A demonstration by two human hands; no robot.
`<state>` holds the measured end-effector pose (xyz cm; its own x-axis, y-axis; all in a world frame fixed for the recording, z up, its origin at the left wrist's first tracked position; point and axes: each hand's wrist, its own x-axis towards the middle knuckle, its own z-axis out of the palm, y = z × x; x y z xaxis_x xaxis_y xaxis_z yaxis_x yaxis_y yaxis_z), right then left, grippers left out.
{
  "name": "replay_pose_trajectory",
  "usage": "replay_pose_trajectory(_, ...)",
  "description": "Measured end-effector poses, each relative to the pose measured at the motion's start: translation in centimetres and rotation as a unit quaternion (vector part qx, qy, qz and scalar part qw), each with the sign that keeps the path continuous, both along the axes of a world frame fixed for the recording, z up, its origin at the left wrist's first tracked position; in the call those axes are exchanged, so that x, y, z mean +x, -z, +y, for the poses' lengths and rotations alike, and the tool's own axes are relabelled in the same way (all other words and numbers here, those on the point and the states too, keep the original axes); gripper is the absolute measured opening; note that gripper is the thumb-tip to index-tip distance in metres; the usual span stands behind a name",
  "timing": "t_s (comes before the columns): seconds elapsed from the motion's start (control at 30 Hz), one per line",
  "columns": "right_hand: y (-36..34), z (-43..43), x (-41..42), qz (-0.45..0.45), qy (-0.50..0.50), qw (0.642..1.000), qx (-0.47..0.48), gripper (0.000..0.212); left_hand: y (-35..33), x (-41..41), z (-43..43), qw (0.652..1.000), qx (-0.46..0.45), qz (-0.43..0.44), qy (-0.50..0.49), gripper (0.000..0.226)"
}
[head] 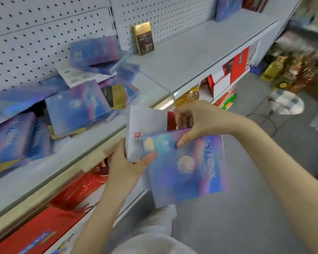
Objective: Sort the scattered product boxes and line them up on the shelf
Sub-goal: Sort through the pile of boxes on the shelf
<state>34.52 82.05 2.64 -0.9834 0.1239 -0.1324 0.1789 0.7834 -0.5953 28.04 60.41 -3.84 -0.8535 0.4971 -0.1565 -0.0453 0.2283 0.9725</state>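
Note:
My left hand grips the lower corner of a white box with a red mark, held in front of the shelf edge. A blue-purple box printed SYPHINX overlaps it, and my right hand pinches that box's top edge, thumb on its face. On the grey shelf a heap of the same blue boxes lies tilted and stacked at the left, with a gold-black box among them. Another gold-black box stands upright against the pegboard.
A white perforated back panel rises behind the shelf. Red boxes fill the shelf below. More blue and red boxes stand at the top right. Bottles and goods crowd the grey floor at the right, by a wire stand.

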Motion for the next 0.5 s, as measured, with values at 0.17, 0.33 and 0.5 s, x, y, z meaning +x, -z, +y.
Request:
replay_pose_trajectory(0.17, 1.0, 10.8, -2.2, 0.050, 0.045, 0.996, 0.064, 0.046, 1.4, -1.8, 12.0, 0.994, 0.071, -0.074, -0.042, 0.013)
replay_pose_trajectory(0.33, 4.4, 22.8, -1.5, 0.164, 0.273, 0.946, 0.055, 0.060, 1.4, -4.6, 24.3, 0.976, 0.109, -0.114, -0.153, 0.004)
replay_pose_trajectory(0.5, 7.7, 28.0, -0.2, 0.098, 0.438, 0.832, -0.327, 0.059, 0.8, -6.7, 34.3, 0.961, 0.144, -0.116, -0.207, 0.022)
